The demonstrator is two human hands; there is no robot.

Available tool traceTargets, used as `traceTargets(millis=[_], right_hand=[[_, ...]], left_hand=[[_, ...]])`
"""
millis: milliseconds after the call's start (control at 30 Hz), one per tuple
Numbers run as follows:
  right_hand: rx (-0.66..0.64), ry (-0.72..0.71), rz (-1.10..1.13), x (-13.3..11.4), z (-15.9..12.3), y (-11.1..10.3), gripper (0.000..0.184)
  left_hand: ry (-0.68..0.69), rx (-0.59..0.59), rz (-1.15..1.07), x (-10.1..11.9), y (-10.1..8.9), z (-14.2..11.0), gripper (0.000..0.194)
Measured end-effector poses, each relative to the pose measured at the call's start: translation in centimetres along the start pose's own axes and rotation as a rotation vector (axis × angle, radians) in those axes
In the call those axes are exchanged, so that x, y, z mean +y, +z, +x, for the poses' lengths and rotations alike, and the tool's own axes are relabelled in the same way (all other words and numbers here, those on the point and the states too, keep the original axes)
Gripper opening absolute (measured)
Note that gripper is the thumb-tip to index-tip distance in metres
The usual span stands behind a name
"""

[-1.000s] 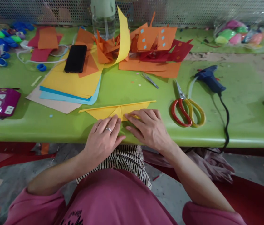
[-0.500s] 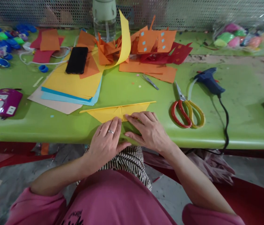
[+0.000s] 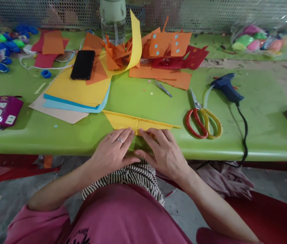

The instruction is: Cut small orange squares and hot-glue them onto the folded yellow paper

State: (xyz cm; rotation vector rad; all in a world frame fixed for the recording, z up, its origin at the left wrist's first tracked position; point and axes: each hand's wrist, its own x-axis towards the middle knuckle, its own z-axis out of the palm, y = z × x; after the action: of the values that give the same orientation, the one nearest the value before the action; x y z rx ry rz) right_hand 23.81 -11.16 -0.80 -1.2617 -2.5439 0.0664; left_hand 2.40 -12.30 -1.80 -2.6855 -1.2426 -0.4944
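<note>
The yellow folded-paper strip [image 3: 123,120], at the front of the green table [image 3: 57,140], has swivelled (its right end is now the nearer one), apparently re-angling its near edge. The left hand [image 3: 114,147] and right hand [image 3: 167,152] rest flat there, thumbs spread away.

There are two hands, one left hand [image 3: 114,149] and one right hand [image 3: 167,154], one folded yellow paper [image 3: 124,121], one pair of scissors [image 3: 200,117], one glue gun [image 3: 227,86], one smartphone [image 3: 83,65], one bottle [image 3: 113,20].
</note>
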Motion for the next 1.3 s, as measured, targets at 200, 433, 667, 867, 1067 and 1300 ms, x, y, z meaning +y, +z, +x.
traceTargets(millis=[200,433,667,867,1067,1300], right_hand=[[0.017,0.047,-0.039,-0.4,-0.6,0.6,0.052],[0.001,0.022,-0.054,0.1,-0.2,0.6,0.054],[0.012,0.004,-0.131,0.1,-0.1,0.8,0.054],[0.045,0.019,-0.173,-0.1,0.0,1.0,0.06],[0.067,0.024,-0.147,0.0,-0.2,0.9,0.063],[0.072,0.0,-0.078,0.3,-0.3,1.0,0.06]], left_hand=[[0.008,0.006,0.011,-0.2,0.1,-0.1,0.077],[0.006,0.018,-0.004,-0.1,0.8,-0.2,0.084],[0.021,-0.012,-0.012,-0.4,0.6,-0.2,0.089],[0.014,-0.02,-0.007,-0.4,0.6,-0.2,0.09],[0.004,-0.035,0.013,-0.1,0.5,-0.1,0.088],[0.03,0.025,0.029,0.0,0.7,-0.2,0.085]])
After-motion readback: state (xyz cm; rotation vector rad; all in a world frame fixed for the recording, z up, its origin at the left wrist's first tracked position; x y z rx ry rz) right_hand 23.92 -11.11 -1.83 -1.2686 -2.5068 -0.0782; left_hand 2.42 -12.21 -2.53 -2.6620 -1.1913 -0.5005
